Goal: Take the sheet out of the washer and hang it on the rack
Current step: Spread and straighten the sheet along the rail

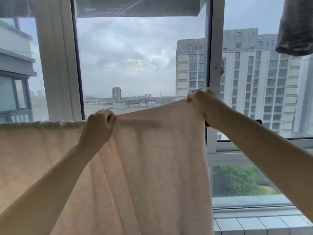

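Your left hand (100, 123) and right hand (201, 102) pinch the sheet (152, 167) over the rack bar (258, 122) (right side raised); release unevenly and it may slide off.

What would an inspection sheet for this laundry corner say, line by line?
Surface: tiled sill, lower right.
Job's things: peach sheet partly draped over the rack bar; washer not in view.
Clutter: grey cloth hanging upper right.
Hands: left hand and right hand both grip the sheet's top edge, right one raised higher.
Cables: nothing seen.
Surroundings: large window, tall buildings outside.
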Demonstrator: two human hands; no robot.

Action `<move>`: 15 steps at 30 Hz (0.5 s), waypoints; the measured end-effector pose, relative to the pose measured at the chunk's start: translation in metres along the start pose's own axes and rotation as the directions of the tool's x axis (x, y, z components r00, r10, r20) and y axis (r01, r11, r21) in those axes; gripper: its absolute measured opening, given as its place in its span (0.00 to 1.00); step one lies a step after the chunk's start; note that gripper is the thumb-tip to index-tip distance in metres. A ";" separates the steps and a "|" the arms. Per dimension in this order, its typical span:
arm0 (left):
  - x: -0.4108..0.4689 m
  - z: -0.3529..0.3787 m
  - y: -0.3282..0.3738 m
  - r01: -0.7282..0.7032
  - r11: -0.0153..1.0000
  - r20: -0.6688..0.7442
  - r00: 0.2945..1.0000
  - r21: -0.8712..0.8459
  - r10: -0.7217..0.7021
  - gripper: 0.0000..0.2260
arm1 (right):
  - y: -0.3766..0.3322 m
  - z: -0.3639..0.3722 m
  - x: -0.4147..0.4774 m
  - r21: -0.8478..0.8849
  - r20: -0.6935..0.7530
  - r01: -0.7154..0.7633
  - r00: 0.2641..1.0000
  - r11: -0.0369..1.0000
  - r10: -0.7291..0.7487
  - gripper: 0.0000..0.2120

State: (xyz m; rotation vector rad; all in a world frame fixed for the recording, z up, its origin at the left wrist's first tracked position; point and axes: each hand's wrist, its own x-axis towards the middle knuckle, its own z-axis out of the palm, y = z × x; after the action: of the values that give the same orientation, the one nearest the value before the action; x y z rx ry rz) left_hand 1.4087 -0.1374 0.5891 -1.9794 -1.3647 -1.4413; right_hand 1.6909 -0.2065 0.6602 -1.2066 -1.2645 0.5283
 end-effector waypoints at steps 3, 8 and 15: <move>0.001 -0.005 -0.006 0.081 0.997 -0.018 0.997 0.001 -0.081 0.08 | -0.001 0.007 -0.002 0.012 -0.021 -0.034 0.999 0.999 0.034 0.07; -0.008 -0.001 0.035 -0.085 0.981 0.031 0.995 -0.174 0.092 0.07 | 0.001 0.027 -0.007 -0.134 0.133 0.088 0.989 0.987 -0.070 0.16; -0.013 0.016 0.039 -0.189 0.953 0.010 0.980 -0.239 0.197 0.04 | 0.013 0.038 -0.011 -0.424 0.206 0.421 0.907 0.802 -0.368 0.23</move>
State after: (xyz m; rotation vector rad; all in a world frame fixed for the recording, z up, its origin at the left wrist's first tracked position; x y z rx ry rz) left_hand 1.4501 -0.1512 0.5811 -2.2233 -1.0154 -1.5438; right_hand 1.6568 -0.1964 0.6381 -1.2550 -1.7546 -0.0251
